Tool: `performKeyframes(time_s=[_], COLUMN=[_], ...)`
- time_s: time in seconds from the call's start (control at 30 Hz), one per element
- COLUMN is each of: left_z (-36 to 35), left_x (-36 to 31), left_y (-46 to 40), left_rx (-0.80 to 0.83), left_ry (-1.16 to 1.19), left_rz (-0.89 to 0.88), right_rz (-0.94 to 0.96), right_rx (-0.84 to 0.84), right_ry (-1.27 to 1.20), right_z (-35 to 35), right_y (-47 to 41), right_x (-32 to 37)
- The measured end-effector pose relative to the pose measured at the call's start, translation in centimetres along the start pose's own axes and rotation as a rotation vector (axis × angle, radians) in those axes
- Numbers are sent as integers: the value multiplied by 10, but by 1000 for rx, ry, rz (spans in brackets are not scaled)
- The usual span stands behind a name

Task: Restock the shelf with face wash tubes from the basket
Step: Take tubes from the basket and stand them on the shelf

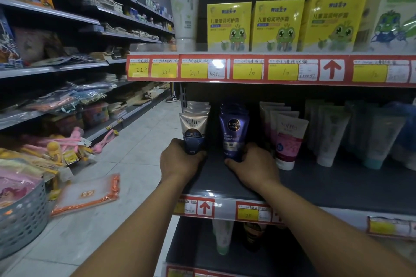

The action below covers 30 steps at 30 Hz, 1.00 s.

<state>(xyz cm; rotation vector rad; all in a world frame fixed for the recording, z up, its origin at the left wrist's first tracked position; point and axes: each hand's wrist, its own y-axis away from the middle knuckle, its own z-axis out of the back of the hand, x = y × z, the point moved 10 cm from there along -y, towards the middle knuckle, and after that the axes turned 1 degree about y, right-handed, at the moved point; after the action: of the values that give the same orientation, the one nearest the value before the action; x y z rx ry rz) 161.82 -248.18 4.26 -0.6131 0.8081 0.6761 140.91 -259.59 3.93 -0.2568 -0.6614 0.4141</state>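
Observation:
Both my hands reach onto the dark middle shelf (pixel 319 184). My left hand (pixel 180 161) grips the base of a white and navy Softto face wash tube (pixel 194 129), upright at the front of its row. My right hand (pixel 252 164) holds the bottom of a purple Nivea Men tube (pixel 234 132), also upright and leading a row behind it. The grey slatted basket (pixel 21 220) sits at the lower left on the floor, partly cut off by the frame edge; its contents look like pink packets.
To the right stand pink Softto tubes (pixel 288 139) and pale green tubes (pixel 331 132). Yellow frog-print boxes (pixel 276 26) fill the shelf above. Red price strips (pixel 247 69) line the shelf edges. An orange-trimmed packet (pixel 86 193) lies on the tiled aisle floor.

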Motion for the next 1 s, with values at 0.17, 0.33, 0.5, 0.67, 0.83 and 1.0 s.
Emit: performKeyframes(time_s=[0.17, 0.33, 0.5, 0.67, 0.83, 1.0], left_z=[0, -2, -2, 20, 31, 9], left_x=[0, 0, 4, -10, -34, -64], left_y=[0, -2, -5, 10, 36, 64], left_rx=[1, 7, -19, -180, -254, -178], left_ry=[-17, -26, 20, 27, 27, 39], left_rz=[-13, -15, -18, -100, -265, -413], right_rz=[8, 6, 14, -1, 18, 5], right_rx=[0, 3, -51, -157, -184, -175], right_ry=[1, 9, -86, -256, -290, -205], right_z=[0, -3, 3, 22, 46, 76], right_y=[0, -2, 0, 8, 21, 30], right_x=[0, -2, 1, -2, -2, -17])
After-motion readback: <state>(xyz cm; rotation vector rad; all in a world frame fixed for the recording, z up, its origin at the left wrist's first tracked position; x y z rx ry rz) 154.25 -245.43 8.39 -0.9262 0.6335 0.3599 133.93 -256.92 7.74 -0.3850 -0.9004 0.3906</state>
